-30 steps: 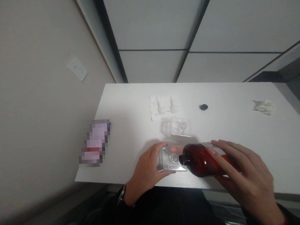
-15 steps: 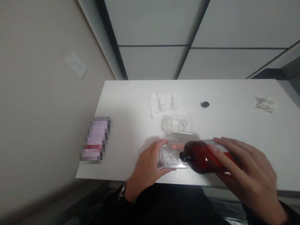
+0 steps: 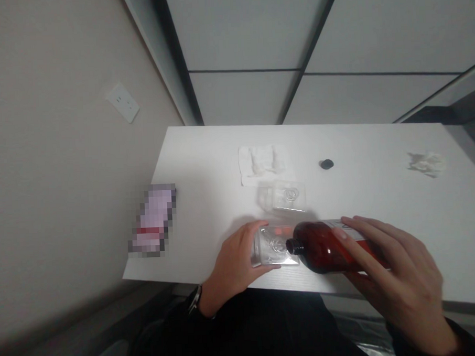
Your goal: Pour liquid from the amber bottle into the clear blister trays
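"Taking the near clear container (image 3: 270,250) as clock centre, what are you finding across the surface (image 3: 207,200)?"

"Left to right: a pixelated rectangular item (image 3: 155,218) is lying around nine o'clock. The left grip (image 3: 233,259) is holding the container's left end, thumb and fingers spanning it. A white cloth (image 3: 262,162) is resting at twelve; a second clear container (image 3: 288,197) is sitting there too, closer in. The red-brown bottle (image 3: 321,248) is leaning nearly level at three, its open mouth pointing to nine and overlapping the container in view; contact I cannot tell. A dark disc (image 3: 327,164) is lying at one. The right grip (image 3: 401,276) is clasping the bottle's body from four. Crumpled tissue (image 3: 429,164) is lying at two."

"What is changing?"

"Little. Over the last second the viewpoint is shifting slightly, while grips, bottle and container are keeping their arrangement. No flow is showing clearly. I am judging the work to be holding at this alignment."
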A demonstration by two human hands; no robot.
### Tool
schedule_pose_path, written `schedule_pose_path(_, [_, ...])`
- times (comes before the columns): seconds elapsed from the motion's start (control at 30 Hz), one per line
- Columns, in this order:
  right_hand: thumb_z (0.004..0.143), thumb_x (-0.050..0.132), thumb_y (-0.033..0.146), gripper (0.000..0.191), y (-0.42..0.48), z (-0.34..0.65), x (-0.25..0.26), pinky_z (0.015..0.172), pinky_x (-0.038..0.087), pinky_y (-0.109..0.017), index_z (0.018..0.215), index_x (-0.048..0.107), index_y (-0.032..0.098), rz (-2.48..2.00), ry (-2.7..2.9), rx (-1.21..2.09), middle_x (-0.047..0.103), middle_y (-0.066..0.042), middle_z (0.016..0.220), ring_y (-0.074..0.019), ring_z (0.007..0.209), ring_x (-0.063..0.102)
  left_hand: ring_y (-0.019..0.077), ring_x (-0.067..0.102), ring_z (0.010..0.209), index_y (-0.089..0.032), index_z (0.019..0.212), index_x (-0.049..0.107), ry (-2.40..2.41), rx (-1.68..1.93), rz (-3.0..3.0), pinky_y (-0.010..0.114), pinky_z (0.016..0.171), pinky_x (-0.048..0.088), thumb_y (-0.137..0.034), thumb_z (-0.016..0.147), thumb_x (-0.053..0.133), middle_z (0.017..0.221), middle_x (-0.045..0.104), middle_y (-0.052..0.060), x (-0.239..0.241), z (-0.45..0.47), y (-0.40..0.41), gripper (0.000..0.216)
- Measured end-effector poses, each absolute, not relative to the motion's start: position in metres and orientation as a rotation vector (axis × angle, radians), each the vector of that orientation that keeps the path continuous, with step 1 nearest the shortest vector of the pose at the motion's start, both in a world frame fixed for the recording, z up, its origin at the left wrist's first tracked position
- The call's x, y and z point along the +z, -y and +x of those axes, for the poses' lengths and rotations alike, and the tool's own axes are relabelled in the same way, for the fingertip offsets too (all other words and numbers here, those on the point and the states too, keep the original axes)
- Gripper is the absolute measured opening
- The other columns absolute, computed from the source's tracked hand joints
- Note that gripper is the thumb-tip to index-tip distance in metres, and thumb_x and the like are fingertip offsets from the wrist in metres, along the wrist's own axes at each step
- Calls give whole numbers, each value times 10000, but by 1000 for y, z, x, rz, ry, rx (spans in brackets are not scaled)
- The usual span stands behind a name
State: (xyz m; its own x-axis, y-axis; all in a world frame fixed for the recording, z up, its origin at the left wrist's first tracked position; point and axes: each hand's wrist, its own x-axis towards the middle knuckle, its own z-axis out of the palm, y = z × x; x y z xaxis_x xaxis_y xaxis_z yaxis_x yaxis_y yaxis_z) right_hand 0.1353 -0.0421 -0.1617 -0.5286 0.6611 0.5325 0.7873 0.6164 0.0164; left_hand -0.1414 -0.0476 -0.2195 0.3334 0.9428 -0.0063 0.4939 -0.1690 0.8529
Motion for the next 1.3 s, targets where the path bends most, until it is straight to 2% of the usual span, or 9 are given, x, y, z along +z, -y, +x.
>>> schedule_pose_path(0.53, [918, 693, -1, 885, 42, 138, -164, 907, 584, -529, 1672, 331, 286, -1142, 2368, -376, 726, -204, 1299, -385, 1120, 719, 344, 647, 1320, -265, 1443, 481, -1301, 694, 1821, 538, 1123, 532, -292, 764, 946, 1435, 658, 116, -220, -141, 47, 823])
schedule_pose_path(0.83, [924, 691, 20, 824, 44, 139, -165, 946, 574, -497, 1641, 396, 301, -1168, 2349, -391, 725, -157, 1315, -348, 1148, 712, 349, 649, 1319, -277, 1436, 500, -1318, 692, 1800, 540, 1125, 528, -298, 761, 939, 1430, 659, 109, -220, -141, 47, 806])
schedule_pose_path(1.13, [899, 725, -4, 907, 44, 140, -162, 946, 581, -504, 1665, 350, 306, -1165, 2364, -385, 730, -166, 1309, -360, 1149, 716, 340, 658, 1292, -260, 1414, 500, -1316, 692, 1797, 523, 1113, 533, -284, 743, 955, 1403, 667, 111, -218, -141, 46, 811])
schedule_pose_path(1.3, [922, 716, 28, 860, 44, 140, -162, 954, 573, -489, 1655, 367, 311, -1168, 2361, -386, 726, -155, 1322, -347, 1156, 715, 346, 656, 1299, -269, 1427, 501, -1318, 691, 1798, 527, 1113, 532, -291, 741, 949, 1409, 667, 110, -220, -141, 47, 820])
